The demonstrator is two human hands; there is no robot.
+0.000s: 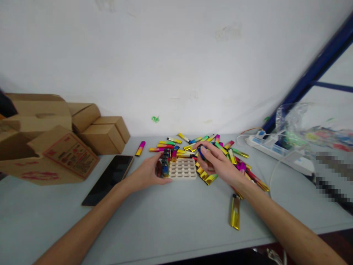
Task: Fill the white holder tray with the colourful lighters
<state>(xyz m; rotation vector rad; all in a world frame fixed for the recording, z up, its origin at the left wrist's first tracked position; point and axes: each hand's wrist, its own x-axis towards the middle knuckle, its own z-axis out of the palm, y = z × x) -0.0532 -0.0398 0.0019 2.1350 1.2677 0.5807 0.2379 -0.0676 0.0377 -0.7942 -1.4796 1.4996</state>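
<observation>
A white slotted tray (183, 170) sits on the table, with several lighters (166, 162) standing upright in its left part. My left hand (147, 170) is curled round the left end of the tray, beside these lighters; its thumb lies along the front edge. Just right of the tray, my right hand (213, 158) pinches a dark blue lighter (202, 149), mostly covered by the fingers. Behind and under the right hand spreads a loose pile of shiny coloured lighters (210, 179). One gold lighter (235, 212) lies apart near my right forearm.
A black tablet or large phone (109, 179) lies left, beside open and closed cardboard boxes (63, 154). A pink and yellow lighter (140, 148) lies alone at the back. On the right are a white power strip (284, 154), cables and a clear plastic bag (317, 129). A wall stands behind.
</observation>
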